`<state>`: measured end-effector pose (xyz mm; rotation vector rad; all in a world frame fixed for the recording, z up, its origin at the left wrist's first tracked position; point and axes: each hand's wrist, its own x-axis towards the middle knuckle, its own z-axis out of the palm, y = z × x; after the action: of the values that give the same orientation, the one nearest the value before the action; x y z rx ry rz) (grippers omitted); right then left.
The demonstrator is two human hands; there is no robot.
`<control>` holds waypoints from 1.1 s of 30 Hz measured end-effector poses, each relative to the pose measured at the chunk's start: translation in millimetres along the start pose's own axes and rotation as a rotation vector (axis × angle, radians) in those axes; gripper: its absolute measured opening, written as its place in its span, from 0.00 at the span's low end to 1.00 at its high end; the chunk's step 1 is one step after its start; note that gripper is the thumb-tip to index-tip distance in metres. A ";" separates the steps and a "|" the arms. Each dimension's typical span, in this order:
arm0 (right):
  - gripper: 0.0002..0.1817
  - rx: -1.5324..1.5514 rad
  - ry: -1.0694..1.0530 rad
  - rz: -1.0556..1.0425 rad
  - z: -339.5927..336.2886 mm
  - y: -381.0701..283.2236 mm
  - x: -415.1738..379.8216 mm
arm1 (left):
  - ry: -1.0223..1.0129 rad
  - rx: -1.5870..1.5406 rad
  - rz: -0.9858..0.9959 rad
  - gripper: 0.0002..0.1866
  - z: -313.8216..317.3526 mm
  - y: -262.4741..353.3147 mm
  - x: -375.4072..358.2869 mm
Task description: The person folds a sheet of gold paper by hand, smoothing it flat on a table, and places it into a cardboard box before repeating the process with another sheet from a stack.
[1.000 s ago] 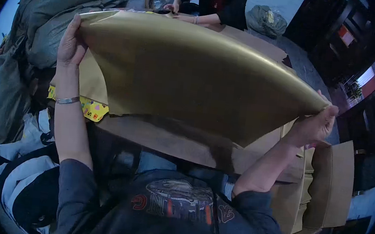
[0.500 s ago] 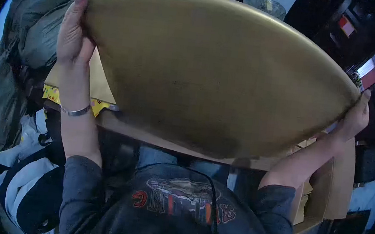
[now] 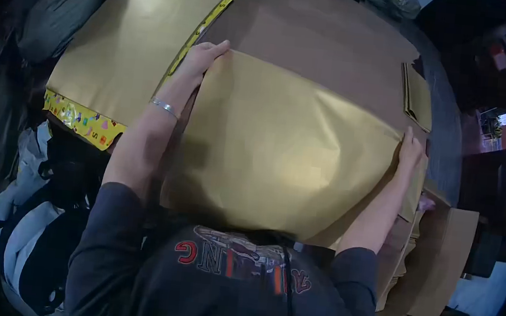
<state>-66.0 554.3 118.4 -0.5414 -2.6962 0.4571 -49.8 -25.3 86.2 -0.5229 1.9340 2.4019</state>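
Two large gold sheets dominate the view. At ten o'clock lies the second gold sheet (image 3: 129, 40), a yellow patterned strip (image 3: 84, 120) along its near edge. At eleven o'clock the left hand (image 3: 209, 58) pinches the far left corner of the held gold sheet (image 3: 267, 141), which spans the centre over the brown worktop (image 3: 315, 35). Toward three o'clock the right hand (image 3: 411, 151) grips its right side, with creases nearby. Folded gold pieces (image 3: 419, 98) lie at two o'clock, an open cardboard box (image 3: 455, 265) at four. Uneven pull between the hands could deepen those creases, I judge, and the slack near edge might snag on the dark shirt (image 3: 219, 302) at six o'clock. Print on the yellow strip is too small to read; the shirt shows an N among letters I cannot piece together
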 end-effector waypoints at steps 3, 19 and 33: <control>0.34 -0.023 0.007 0.052 54.6 12.5 9.7 | 0.111 0.163 0.028 0.19 5.7 -22.3 29.2; 0.32 -0.229 0.015 0.162 87.7 -19.3 -11.0 | -0.003 0.703 0.009 0.25 16.2 6.0 4.4; 0.31 0.085 -0.213 0.077 51.8 26.3 -49.2 | 0.169 1.025 0.301 0.21 -8.1 -48.3 -21.6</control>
<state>-35.9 544.2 49.1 -0.6051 -2.8479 0.6829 -16.9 -17.5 44.7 -0.3737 3.0614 1.1344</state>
